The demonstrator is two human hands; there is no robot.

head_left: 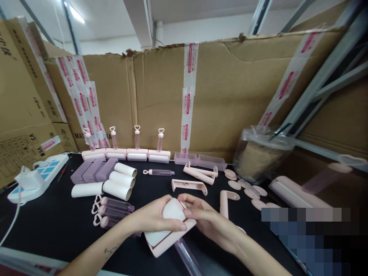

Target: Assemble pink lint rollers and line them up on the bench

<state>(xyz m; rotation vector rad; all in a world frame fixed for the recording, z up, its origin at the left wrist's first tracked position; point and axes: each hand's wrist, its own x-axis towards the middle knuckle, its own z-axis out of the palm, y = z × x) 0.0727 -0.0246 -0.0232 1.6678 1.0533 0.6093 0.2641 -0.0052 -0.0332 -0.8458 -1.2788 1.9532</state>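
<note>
black tabletop (51, 226): dark, with a white power strip (43, 178) at far left, then purple boxes (89, 170), white paper rolls (122, 189) and heart-ended handles (116, 211)
back row: four pink lint rollers (137, 154) with handles upright, then two translucent trays (198, 160)
centre to right: pink roller frames (189, 186), scattered pink discs (234, 185), a plastic-wrapped tub (255, 157), another lint roller lying at far right
room: printed carton (25, 84) at left, taped cardboard wall (235, 84) behind, metal uprights at right
left hand (153, 216): reaching in from lower left, fingers wrapped around the held lint roller (156, 237), thumb pressed along its white roll
right hand (205, 214): reaching in from lower right, thumb and forefinger pinching the roller's upper right end; its other fingers are partly hidden
held roller: at lower centre between both hands, tilted, its clear handle (188, 255) pointing down out of view
edges: pale table edge (37, 258) at lower left, black surface showing between it and the handles; roller frames just beyond the fingertips, one bracket (224, 205) beside the right hand
</note>
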